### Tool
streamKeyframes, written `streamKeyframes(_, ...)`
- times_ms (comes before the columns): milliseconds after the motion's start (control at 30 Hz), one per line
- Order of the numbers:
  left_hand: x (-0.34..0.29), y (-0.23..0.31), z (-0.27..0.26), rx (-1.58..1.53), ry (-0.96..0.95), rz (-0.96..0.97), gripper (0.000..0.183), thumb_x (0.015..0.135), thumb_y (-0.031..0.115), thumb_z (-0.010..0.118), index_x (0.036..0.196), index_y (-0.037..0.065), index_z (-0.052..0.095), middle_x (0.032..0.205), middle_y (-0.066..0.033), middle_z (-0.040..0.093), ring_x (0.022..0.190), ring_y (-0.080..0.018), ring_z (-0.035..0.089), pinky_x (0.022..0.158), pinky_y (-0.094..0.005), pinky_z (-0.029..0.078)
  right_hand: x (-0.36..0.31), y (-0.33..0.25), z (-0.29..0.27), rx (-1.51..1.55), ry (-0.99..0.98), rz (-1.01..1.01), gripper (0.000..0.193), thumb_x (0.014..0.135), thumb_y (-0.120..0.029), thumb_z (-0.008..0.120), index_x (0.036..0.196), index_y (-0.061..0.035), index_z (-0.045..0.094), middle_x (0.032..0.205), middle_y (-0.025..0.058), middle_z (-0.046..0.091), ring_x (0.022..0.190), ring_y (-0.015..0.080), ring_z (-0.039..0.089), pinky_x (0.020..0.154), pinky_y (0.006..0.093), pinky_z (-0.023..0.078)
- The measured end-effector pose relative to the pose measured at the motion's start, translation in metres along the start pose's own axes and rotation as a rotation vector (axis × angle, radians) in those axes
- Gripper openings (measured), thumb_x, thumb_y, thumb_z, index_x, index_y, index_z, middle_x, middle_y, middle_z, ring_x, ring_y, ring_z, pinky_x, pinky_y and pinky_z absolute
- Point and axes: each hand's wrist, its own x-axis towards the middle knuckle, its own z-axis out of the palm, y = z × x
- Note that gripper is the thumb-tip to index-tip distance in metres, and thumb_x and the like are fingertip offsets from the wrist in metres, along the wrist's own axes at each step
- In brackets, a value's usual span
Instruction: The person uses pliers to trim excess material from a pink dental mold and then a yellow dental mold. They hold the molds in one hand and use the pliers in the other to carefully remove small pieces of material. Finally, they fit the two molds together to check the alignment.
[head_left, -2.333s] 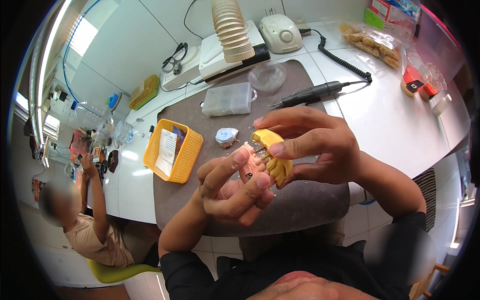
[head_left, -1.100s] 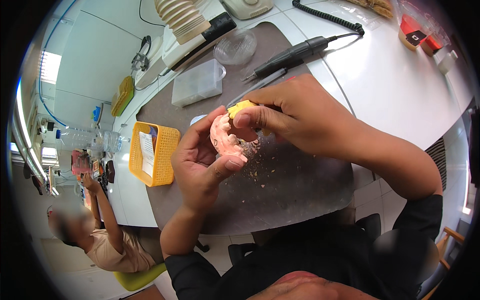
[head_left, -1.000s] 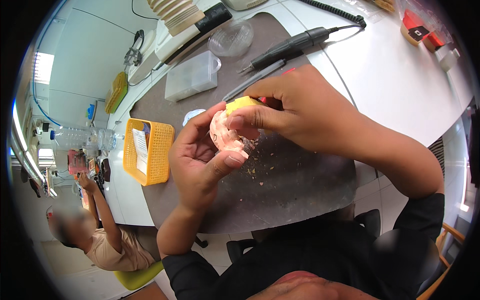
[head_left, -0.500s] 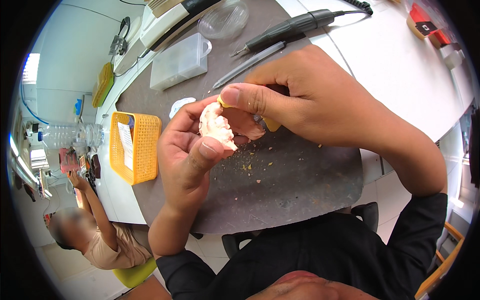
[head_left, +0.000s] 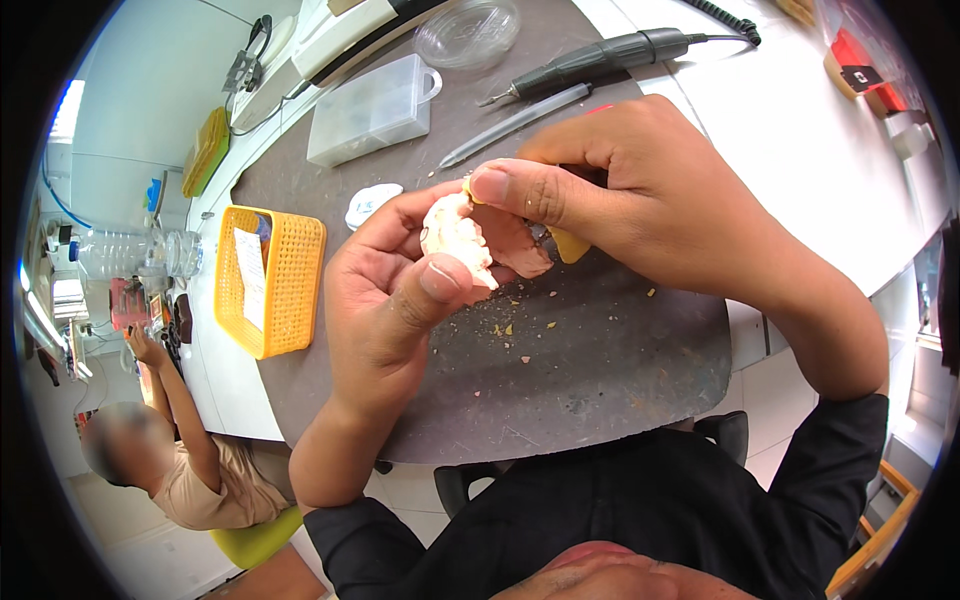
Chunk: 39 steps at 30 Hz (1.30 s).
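Observation:
My left hand [head_left: 385, 290] is closed around a pale pink plaster dental cast [head_left: 452, 238], thumb on the near side and fingers behind. The cast's arch is tilted, its ridge of teeth facing right. My right hand [head_left: 650, 205] pinches a yellow piece [head_left: 572, 246] against the far top of the cast. A bit of that yellow shows at the thumb tip and more below the fingers; whether it is wax or a tool is hidden by the hand. Pink and yellow crumbs [head_left: 510, 328] lie on the dark mat [head_left: 560, 400] underneath.
Beyond my hands lie a grey pen-like stick [head_left: 515, 125], a black handpiece [head_left: 600, 65] with a coiled cord, a clear plastic box [head_left: 370, 110] and a round clear lid [head_left: 467, 33]. Left is a yellow basket [head_left: 292, 290]. A co-worker [head_left: 200, 470] sits farther left.
The view has shifted slightly, so the hands and cast appear a little farther right. Both hands keep their hold, and the yellow piece stays against the cast.

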Motion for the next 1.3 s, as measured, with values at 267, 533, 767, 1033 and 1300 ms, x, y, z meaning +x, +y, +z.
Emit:
streamKeyframes(267, -0.001, -0.006, -0.001, -0.252, -0.002, -0.015, 0.067, 0.089, 0.024, 0.084, 0.139, -0.008, 0.053, 0.121, -0.0138, 0.067, 0.106, -0.0169, 0.069, 0.092, -0.0294, 0.058, 0.0, 0.002, 0.001, 0.033, 0.023, -0.062, 0.046, 0.103, -0.043, 0.064, 0.083, -0.0028, 0.075, 0.065, 0.0017, 0.063, 0.061, 0.0092, 0.055, 0.057, 0.0269, 0.044)
streamKeyframes(533, -0.001, -0.003, -0.002, -0.215, -0.022, 0.012, 0.067, 0.09, 0.025, 0.082, 0.14, -0.008, 0.052, 0.124, -0.0164, 0.066, 0.108, -0.0181, 0.069, 0.094, -0.0313, 0.056, -0.001, 0.002, 0.002, 0.041, 0.036, -0.072, 0.045, 0.102, -0.042, 0.065, 0.084, -0.0023, 0.075, 0.064, 0.0021, 0.063, 0.06, 0.0087, 0.053, 0.055, 0.0265, 0.041)
streamKeyframes(767, -0.003, -0.002, -0.001, -0.238, -0.017, 0.011, 0.068, 0.091, 0.025, 0.081, 0.141, -0.009, 0.051, 0.127, -0.0172, 0.065, 0.109, -0.0191, 0.069, 0.096, -0.0315, 0.056, -0.002, -0.007, -0.005, -0.014, -0.018, -0.009, 0.044, 0.101, -0.044, 0.066, 0.086, -0.0041, 0.077, 0.064, 0.001, 0.063, 0.059, 0.008, 0.052, 0.055, 0.0257, 0.04)
streamKeyframes(1033, -0.004, 0.003, 0.002, -0.232, 0.016, 0.037, 0.067, 0.09, 0.017, 0.082, 0.143, -0.008, 0.05, 0.129, -0.0165, 0.063, 0.111, -0.0191, 0.067, 0.096, -0.0317, 0.056, -0.003, -0.004, -0.002, 0.058, -0.001, -0.048, 0.044, 0.103, -0.045, 0.062, 0.087, -0.007, 0.077, 0.066, -0.0014, 0.064, 0.055, 0.0072, 0.05, 0.053, 0.0254, 0.04)
streamKeyframes(1300, -0.004, 0.003, 0.004, -0.178, 0.035, 0.086, 0.074, 0.084, 0.012, 0.087, 0.145, -0.007, 0.049, 0.133, -0.0166, 0.062, 0.117, -0.0222, 0.066, 0.101, -0.0359, 0.054, -0.002, -0.003, -0.001, 0.088, -0.013, -0.029, 0.032, 0.102, -0.037, 0.066, 0.104, -0.0078, 0.077, 0.075, -0.001, 0.069, 0.061, 0.0087, 0.057, 0.059, 0.0242, 0.046)
